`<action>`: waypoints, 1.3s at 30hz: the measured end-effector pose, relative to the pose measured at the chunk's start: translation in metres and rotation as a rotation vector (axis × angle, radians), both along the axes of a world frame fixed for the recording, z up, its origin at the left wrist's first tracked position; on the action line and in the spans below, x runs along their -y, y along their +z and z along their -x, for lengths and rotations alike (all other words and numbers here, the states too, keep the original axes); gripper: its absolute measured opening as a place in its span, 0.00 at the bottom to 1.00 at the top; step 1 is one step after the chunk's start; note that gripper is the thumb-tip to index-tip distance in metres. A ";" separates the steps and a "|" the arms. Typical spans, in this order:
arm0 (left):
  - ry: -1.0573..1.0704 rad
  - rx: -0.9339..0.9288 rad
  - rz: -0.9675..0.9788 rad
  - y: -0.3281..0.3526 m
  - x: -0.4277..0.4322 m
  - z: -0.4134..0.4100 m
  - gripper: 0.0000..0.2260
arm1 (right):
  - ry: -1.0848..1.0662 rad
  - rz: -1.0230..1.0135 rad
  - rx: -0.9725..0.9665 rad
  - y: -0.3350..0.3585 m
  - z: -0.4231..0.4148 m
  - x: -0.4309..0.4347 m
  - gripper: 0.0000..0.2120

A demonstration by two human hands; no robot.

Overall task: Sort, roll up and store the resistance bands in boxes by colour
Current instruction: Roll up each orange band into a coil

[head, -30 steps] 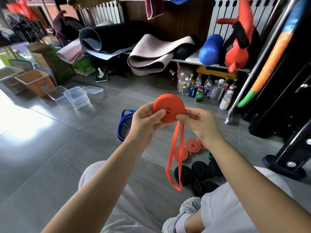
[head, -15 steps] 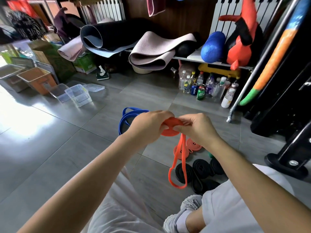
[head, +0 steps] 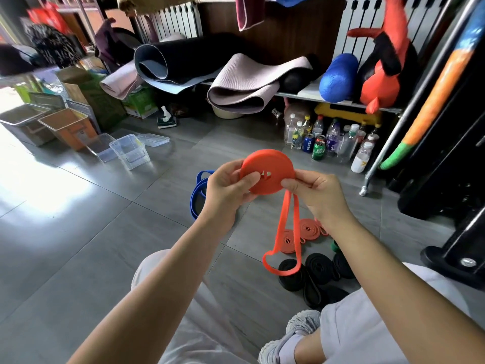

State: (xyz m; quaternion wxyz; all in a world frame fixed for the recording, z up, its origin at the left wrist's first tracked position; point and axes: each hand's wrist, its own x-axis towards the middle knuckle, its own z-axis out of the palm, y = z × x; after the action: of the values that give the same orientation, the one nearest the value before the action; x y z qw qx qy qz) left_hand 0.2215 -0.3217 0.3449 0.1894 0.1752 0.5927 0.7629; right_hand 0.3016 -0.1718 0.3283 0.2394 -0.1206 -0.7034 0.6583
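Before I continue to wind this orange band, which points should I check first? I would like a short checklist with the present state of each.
1. Grip of the left hand on the orange roll: ok.
2. Pinch of the right hand at the roll's edge, where the tail leaves: ok.
3. Band wound completely: not ok, a loop of tail hangs down.
4. Loop free of the black rolls on the floor: cannot tell.
5. A clear box open to receive it: ok.
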 end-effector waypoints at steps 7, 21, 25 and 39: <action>-0.064 0.306 -0.217 -0.010 -0.012 -0.003 0.17 | -0.026 0.027 -0.038 0.001 0.001 0.006 0.11; -0.247 -1.153 1.221 0.024 -0.004 0.022 0.16 | 0.075 -0.391 0.263 0.000 -0.003 0.004 0.11; -0.218 -0.984 1.019 0.023 -0.004 0.029 0.11 | 0.088 -0.306 0.218 0.005 -0.005 -0.001 0.11; 0.007 -0.007 0.146 0.003 -0.001 0.012 0.08 | -0.060 -0.082 0.035 0.000 -0.001 -0.004 0.16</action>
State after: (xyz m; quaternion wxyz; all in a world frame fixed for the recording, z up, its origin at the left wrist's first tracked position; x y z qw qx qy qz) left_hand 0.2092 -0.3203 0.3477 0.1968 0.1615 0.6480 0.7178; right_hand 0.3024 -0.1681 0.3281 0.2515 -0.1432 -0.7299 0.6193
